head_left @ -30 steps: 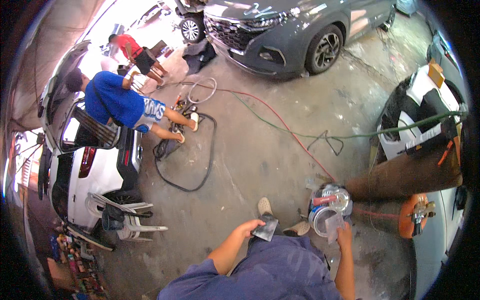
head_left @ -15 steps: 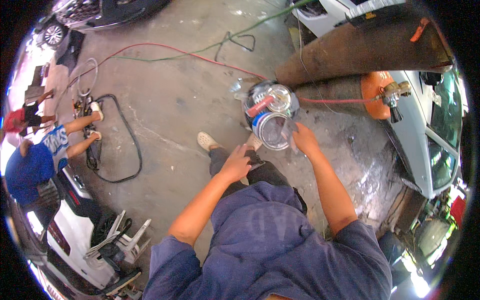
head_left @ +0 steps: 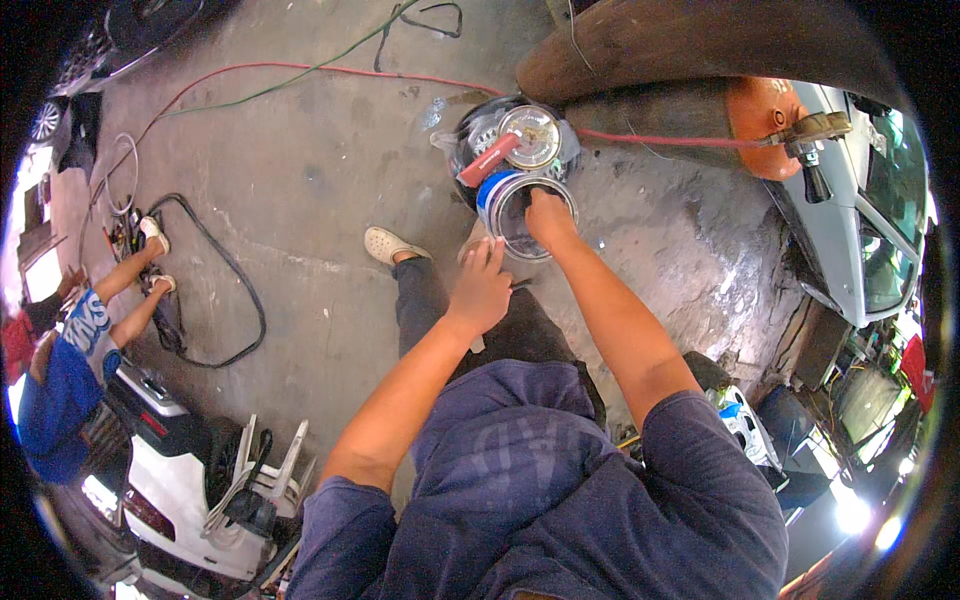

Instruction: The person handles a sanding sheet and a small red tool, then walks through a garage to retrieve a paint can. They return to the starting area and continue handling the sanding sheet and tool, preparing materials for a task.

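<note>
A blue-and-silver open can (head_left: 485, 200) is tilted toward me at the near side of a dark round container. My right hand (head_left: 545, 215) reaches into its mouth, fingers bent and closed; whatever they hold is hidden inside. Close to the can's near left rim is my left hand (head_left: 482, 285), its fingers stretched toward the rim; I cannot tell whether they touch it. On the dark container (head_left: 468, 135) lie a round metal lid (head_left: 532, 137) and a red tube (head_left: 490, 160), which partly overlap.
A large rusty cylinder (head_left: 680, 50) and an orange gas cylinder (head_left: 765, 125) with a valve lie beyond, right. A red hose (head_left: 660, 140) and a black hose (head_left: 262, 300) cross the floor. Left, a person in blue (head_left: 60, 400) sits near car parts. A light-coloured car (head_left: 840, 220) stands right.
My right hand, which held a flat translucent piece beside the can, has moved left into its mouth. My left hand has risen from my knee toward the rim.
</note>
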The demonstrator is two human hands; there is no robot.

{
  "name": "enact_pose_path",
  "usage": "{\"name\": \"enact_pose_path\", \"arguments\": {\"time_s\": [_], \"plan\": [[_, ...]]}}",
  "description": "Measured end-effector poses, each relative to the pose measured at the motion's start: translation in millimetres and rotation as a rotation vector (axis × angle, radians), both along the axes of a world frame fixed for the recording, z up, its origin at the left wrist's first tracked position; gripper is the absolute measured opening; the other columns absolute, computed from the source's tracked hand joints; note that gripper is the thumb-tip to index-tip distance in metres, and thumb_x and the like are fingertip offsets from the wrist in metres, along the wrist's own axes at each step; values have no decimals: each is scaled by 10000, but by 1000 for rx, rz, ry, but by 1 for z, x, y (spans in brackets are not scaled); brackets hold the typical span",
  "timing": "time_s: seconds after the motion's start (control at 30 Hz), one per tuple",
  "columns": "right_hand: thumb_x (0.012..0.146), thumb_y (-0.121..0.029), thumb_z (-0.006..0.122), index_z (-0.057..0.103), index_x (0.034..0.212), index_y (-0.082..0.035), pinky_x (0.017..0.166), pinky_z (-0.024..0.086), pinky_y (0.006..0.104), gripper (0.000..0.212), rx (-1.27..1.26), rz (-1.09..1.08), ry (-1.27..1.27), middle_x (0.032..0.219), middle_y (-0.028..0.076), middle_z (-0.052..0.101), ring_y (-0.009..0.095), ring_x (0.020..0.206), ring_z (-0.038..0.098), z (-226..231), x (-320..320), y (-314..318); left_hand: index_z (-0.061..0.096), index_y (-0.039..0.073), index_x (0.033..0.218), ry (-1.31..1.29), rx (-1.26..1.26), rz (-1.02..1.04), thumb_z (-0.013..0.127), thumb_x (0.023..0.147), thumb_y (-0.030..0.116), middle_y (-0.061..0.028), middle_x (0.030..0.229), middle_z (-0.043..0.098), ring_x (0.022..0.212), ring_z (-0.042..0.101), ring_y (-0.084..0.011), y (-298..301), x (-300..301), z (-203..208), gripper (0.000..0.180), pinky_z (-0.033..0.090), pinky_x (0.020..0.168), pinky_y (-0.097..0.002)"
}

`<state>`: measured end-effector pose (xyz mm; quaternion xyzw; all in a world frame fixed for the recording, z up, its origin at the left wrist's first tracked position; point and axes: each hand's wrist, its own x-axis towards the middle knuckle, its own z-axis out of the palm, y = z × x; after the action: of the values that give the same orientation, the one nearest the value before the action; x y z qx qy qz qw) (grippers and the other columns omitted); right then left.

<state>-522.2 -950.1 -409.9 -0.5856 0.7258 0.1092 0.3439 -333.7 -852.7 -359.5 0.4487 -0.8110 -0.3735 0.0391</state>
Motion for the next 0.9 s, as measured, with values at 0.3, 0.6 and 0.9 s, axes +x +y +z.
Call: {"name": "enact_pose_path", "arguments": {"time_s": [0.3,0.6,0.9], "plan": [[886,-86,583,683,999,30,855,571,499,191,9,5,78,1010,295,706,427,973,705,-31,8,5,688,-16,863,-34,6,54,607,883,182,-312,1530,360,1472,260,-472,7,-11,5,214,269,1192,-560],[911,-101,555,726,1002,-8,854,585,481,214,79,14,161,1042,244,724,377,984,721,-63,10,5,710,-19,890,-8,6,133,658,846,143,-284,1548,347,1467,254,-470,5,-6,2,175,251,1198,-562],[914,-120,548,674,1159,30,966,536,450,313,161,-217,118,1220,277,658,381,1137,661,-108,-6,14,718,-20,895,-77,13,100,657,842,152,-284,1547,347,1465,258,-466,7,-14,-3,190,235,1197,-579]]}}
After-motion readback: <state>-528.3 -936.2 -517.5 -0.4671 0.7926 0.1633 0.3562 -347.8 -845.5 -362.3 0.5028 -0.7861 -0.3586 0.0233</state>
